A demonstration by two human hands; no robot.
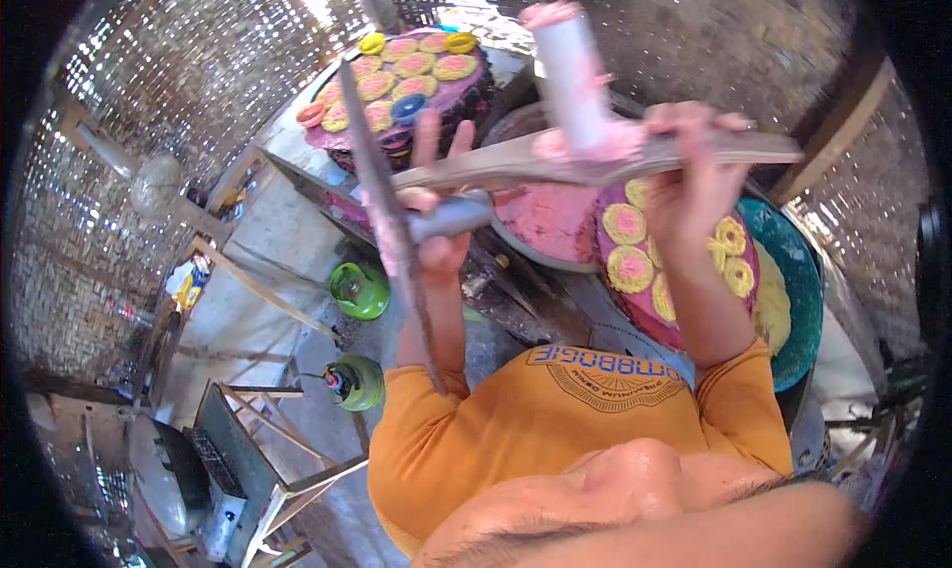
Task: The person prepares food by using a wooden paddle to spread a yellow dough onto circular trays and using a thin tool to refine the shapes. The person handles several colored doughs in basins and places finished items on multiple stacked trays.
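Note:
A wooden bar (729, 151) is held up crosswise. From its middle rises a white tube (573, 77), with pink dough at its top and around its base. My right hand (689, 167) grips the bar's right part, fingers folded over the edge. At its other end is my left hand (438, 241), partly covered, with two fingers reaching up behind the bar. Close against this hand, a second wooden plank (372, 162) stands steeply, smeared pink, with a short grey cylinder (451, 216) jutting from it. Behind the bar is a wide basin (580, 264) of pink dough (545, 221).
Two round trays carry pink and yellow flower-shaped pieces, the far tray (342, 137) and the near tray (620, 261). A green basin (808, 300) with yellow dough is at right. Two green gas cylinders (359, 290) stand on the floor near a wooden frame (283, 489). Woven walls (714, 33) surround the space.

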